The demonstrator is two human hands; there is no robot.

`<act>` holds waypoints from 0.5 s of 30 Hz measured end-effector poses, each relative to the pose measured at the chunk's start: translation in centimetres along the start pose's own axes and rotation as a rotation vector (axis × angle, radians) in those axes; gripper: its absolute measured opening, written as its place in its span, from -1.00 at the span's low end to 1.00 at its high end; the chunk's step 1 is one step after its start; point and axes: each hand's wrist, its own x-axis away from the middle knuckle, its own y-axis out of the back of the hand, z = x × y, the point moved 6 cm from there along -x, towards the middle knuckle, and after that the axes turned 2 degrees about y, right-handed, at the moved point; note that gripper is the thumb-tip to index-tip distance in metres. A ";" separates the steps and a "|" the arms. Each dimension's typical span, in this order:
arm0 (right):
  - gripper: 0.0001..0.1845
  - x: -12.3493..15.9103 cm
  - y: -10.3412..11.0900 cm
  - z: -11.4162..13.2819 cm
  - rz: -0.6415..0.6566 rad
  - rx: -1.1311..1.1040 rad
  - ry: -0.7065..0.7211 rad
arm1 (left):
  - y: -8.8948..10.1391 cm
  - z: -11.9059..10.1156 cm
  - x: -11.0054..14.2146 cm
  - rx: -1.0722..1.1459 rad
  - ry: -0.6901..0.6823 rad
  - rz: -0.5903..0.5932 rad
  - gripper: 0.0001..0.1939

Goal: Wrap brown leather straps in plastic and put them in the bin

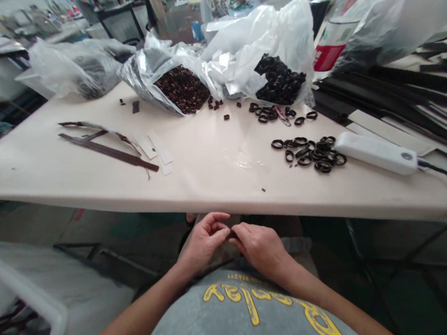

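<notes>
In front of my body, below the table's front edge, my left hand (206,239) and my right hand (260,244) meet at the fingertips. Thumb and fingers of each are pinched together. Whatever lies between them is too small and covered to make out. Nearest on the table are a tiny dark bit (263,189) and, to the right, a cluster of black loops (321,153). More black loops (264,113) lie behind these, beside a small pink-handled tool (282,116). Loose small brown pieces (227,117) are scattered before an open bag.
A clear bag of brown pieces (183,89) and another of black loops (281,80) stand at the back. Dark strips (114,153) and white paper strips (160,148) lie left. A corded white device (377,152) rests right, near stacked black strips (392,96) and a red-labelled bottle (328,56).
</notes>
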 end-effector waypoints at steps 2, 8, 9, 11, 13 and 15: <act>-0.71 0.2 -0.4 -0.1 0.001 0.034 0.004 | 0.1 0.4 -0.2 -0.011 -0.002 -0.009 -0.62; -0.57 0.4 -1.2 -0.4 -0.046 0.031 0.049 | 0.3 1.8 -1.0 -0.031 0.009 0.016 -0.60; -0.57 0.5 -1.3 -0.5 -0.050 0.014 0.055 | 0.4 1.9 -1.1 -0.043 0.021 0.029 -0.61; -0.57 0.8 -1.6 -0.7 -0.044 -0.039 0.060 | 0.4 1.9 -1.1 -0.075 0.053 0.094 -0.63; -0.57 1.1 -1.9 -1.0 -0.029 -0.101 0.056 | 0.3 1.5 -0.8 -0.118 0.071 0.199 -0.66; -0.57 1.5 -2.2 -1.2 -0.019 -0.147 0.051 | 0.4 0.5 -0.3 -0.215 0.033 0.268 -0.70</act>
